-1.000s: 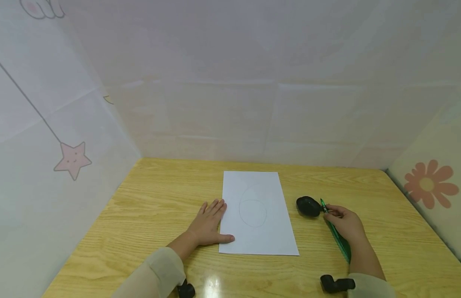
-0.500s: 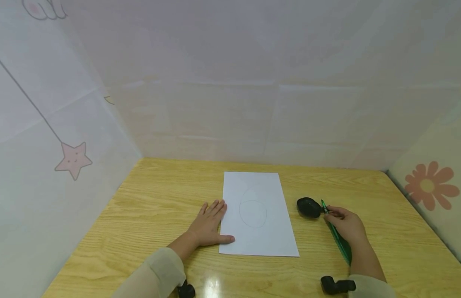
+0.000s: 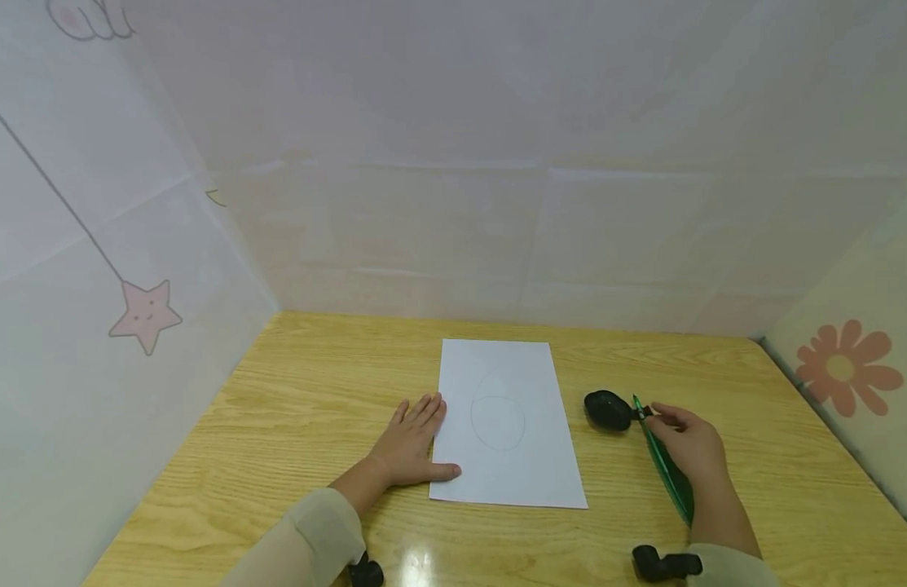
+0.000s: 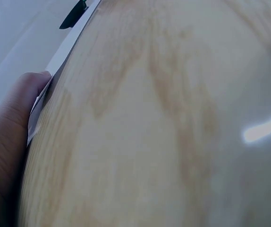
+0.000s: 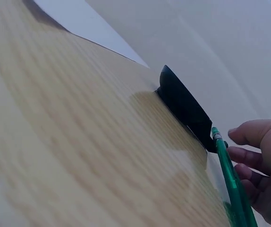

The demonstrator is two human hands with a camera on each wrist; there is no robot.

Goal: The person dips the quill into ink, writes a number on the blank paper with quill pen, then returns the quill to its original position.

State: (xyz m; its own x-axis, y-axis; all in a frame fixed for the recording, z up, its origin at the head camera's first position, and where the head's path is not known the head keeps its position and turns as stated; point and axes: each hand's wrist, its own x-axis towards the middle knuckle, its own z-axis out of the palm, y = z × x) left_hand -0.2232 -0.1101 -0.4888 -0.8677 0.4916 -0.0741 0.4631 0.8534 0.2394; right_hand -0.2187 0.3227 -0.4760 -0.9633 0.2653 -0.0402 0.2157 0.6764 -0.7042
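Observation:
My left hand (image 3: 411, 444) lies flat with spread fingers on the left edge of a white sheet of paper (image 3: 548, 473). The sheet bears a faint pencil-line drawing (image 3: 499, 422), a rounded shape with a peak above it. In the left wrist view the thumb (image 4: 24, 97) rests at the paper's edge. My right hand (image 3: 691, 444) is beside a slim green pen (image 3: 654, 452); its fingers are loosely bent, and the right wrist view shows a gap between a fingertip and the pen (image 5: 230, 175). A black oval object with a short neck (image 3: 607, 410) lies just left of the pen's tip.
Something flat and green (image 3: 680, 485) lies beside the pen, partly behind the right forearm. Black wrist mounts (image 3: 666, 563) sit at both sleeves. Patterned white sheeting (image 3: 453, 236) encloses the wooden table (image 3: 336, 350) at back and sides.
My right hand has shifted slightly to the right, and its fingertips have drawn away from the green pen. The left hand stays on the paper.

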